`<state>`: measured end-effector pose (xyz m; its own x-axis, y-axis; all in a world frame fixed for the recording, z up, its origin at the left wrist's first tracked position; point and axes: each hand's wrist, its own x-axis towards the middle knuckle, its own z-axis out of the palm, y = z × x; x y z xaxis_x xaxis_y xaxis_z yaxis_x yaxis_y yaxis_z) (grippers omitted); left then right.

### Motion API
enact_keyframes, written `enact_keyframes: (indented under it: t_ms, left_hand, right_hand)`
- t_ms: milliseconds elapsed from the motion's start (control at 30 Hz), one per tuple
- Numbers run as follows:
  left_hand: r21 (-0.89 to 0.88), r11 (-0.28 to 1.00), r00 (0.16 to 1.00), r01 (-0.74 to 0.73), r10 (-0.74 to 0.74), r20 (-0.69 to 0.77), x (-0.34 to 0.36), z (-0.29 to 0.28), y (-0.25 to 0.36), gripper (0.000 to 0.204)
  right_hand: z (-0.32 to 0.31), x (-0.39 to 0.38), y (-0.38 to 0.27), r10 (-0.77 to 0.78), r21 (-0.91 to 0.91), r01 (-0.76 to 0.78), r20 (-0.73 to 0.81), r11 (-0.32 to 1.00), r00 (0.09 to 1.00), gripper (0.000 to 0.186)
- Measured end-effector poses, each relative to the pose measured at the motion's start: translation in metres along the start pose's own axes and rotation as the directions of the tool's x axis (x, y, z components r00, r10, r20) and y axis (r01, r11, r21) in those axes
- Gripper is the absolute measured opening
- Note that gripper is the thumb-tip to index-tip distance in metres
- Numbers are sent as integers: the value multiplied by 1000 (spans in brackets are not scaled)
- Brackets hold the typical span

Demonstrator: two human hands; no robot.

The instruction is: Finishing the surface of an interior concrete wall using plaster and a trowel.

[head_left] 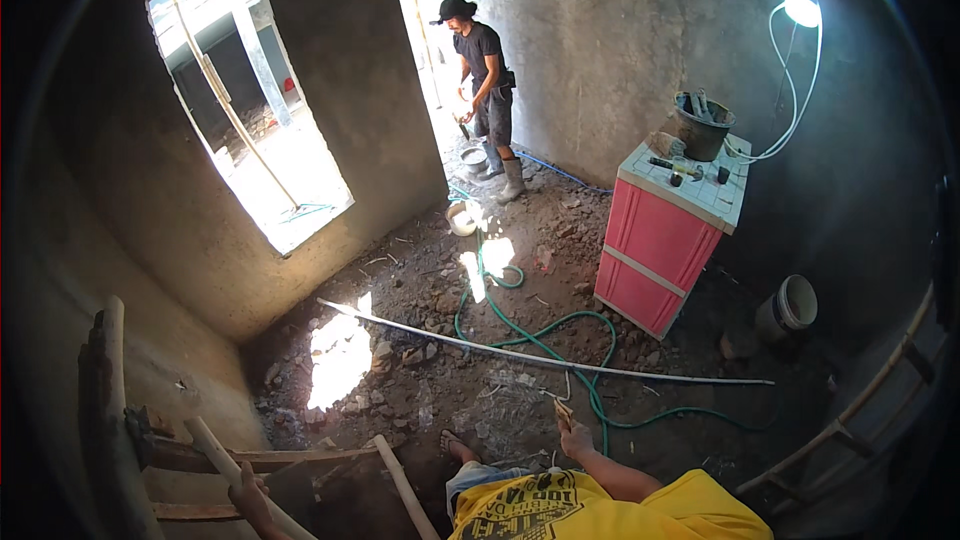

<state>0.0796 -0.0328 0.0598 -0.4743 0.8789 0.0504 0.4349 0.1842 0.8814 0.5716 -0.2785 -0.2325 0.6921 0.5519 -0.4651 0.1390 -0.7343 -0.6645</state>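
Observation:
At the lower left my left hand (254,502) is closed on a pale, round wooden pole (215,452) that slants up from the lower edge. My right hand (576,442), in front of my yellow shirt, grips a small flat tan piece (563,410); its exact kind is too small to make out. Beneath that hand a green hose (597,400) winds over the dirt floor. A second pale pole (405,488) leans between my left hand and my bare foot (452,443).
A long white pipe (520,350) crosses the rubble floor. The pink cabinet (650,250) carries a dark bucket (703,130) and tools. A pale bucket (788,308) tilts beside it. Another person (485,65) stands by the doorway near buckets. A lamp (801,8) hangs lit at the right.

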Motion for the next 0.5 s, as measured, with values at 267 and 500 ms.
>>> enact_keyframes:
  t_ms: [267, 500]
  left_hand:
    - [7, 1000, 999, -16, 16, 29, 6, -5, -11, 33]
    - [10, 999, 999, -32, 32, 4, 2, -4, -5, 35]
  right_hand:
    - [-7, -9, -8, 81, -11, -80, 81, 997, 993, 47]
    - [-1, -5, -5, 32, 36, -33, 14, 999, 999, 42]
